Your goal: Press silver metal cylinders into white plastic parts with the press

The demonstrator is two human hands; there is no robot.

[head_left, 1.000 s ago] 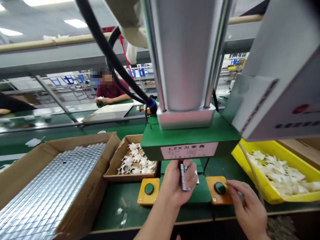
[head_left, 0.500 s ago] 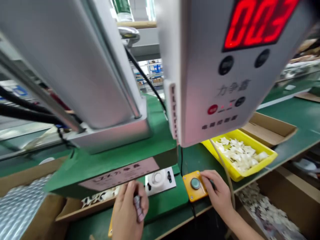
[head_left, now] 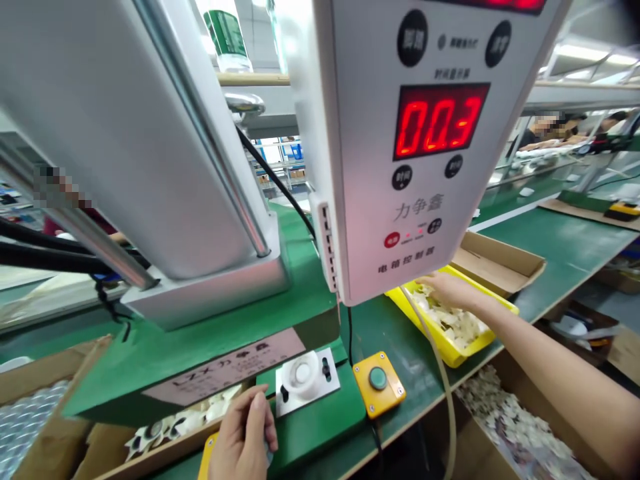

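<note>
Right hand (head_left: 453,288) is off the orange button box (head_left: 379,383) now, reaching into the yellow bin (head_left: 450,350) of white parts (head_left: 463,323); grip unclear. Left hand (head_left: 243,440) stays curled beside the white fixture (head_left: 303,379), contents hidden.

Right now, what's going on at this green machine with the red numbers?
A person is working at a small press with bare hands. The right hand reaches into a yellow tray of small white parts. The left hand is closed near the front edge, beside a white fixture under the press; whether it holds anything cannot be told. An orange box with a green button sits untouched. The display reads 003.
</note>
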